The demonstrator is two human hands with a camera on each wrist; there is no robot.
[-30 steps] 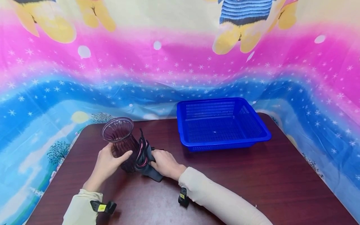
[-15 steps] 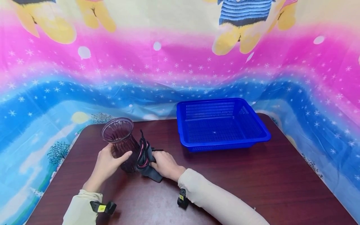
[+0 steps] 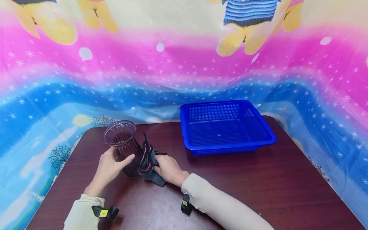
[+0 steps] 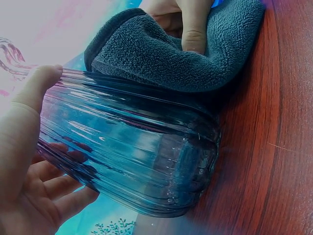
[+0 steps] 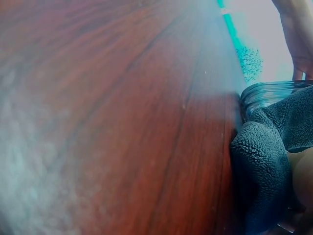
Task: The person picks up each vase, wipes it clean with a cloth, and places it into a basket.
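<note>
A purple ribbed glass vase [image 3: 127, 150] with a flared rim stands on the table at the left in the head view. My left hand [image 3: 107, 167] holds it around the side, thumb toward the front and fingers behind, partly seen through the glass in the left wrist view. Against the vase's right side, my right hand [image 3: 169, 169] grips a folded dark grey towel [image 4: 156, 61] with black edging and a pinkish inner side. The towel touches the glass low down, and in the right wrist view its fuzzy bunched part [image 5: 261, 166] covers much of the vase.
A blue perforated plastic basket [image 3: 230, 148] sits at the back right of the dark red-brown wooden table [image 3: 258, 179]. A printed cloth backdrop [image 3: 161, 70] hangs close behind the table and along its sides.
The towel and right hand have shifted only very slightly against the vase. The left hand and the vase keep their place.
</note>
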